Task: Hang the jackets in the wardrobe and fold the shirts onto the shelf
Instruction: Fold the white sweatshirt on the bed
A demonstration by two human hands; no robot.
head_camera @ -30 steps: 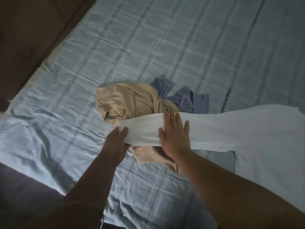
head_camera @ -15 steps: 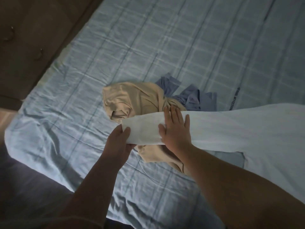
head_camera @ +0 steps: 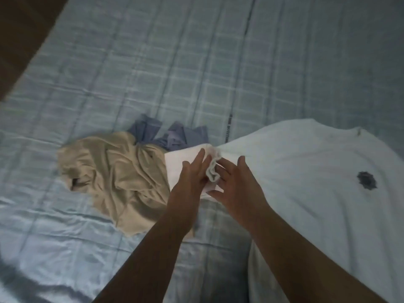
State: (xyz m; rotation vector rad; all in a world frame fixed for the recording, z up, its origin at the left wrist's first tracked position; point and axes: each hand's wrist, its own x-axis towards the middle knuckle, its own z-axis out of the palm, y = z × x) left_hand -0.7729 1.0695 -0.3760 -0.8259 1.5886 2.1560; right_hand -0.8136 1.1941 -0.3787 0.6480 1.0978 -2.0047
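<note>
A white shirt [head_camera: 306, 182] with a small dark emblem lies spread flat at the right of the bed. Its sleeve [head_camera: 175, 169] reaches left over a crumpled beige shirt [head_camera: 113, 178], and the cuff [head_camera: 213, 174] is bunched up between my two hands. My left hand [head_camera: 192, 178] has straight fingers, with its palm side against the bunched cuff. My right hand [head_camera: 238, 189] has spread fingers touching the cuff from the right, over the shirt's body. A blue-grey garment [head_camera: 172, 136] sticks out from behind the beige shirt.
Everything lies on a bed with a light blue checked sheet [head_camera: 175, 62]. Dark brown wooden furniture [head_camera: 19, 29] stands along the bed's upper left edge. The sheet's near left edge falls off into shadow [head_camera: 26, 287].
My left hand has carried the sleeve's end to the right, toward the shirt's body, bunching the cuff. My right hand lifted off the flat sleeve and shifted right. The view swung right, showing the shirt's chest.
</note>
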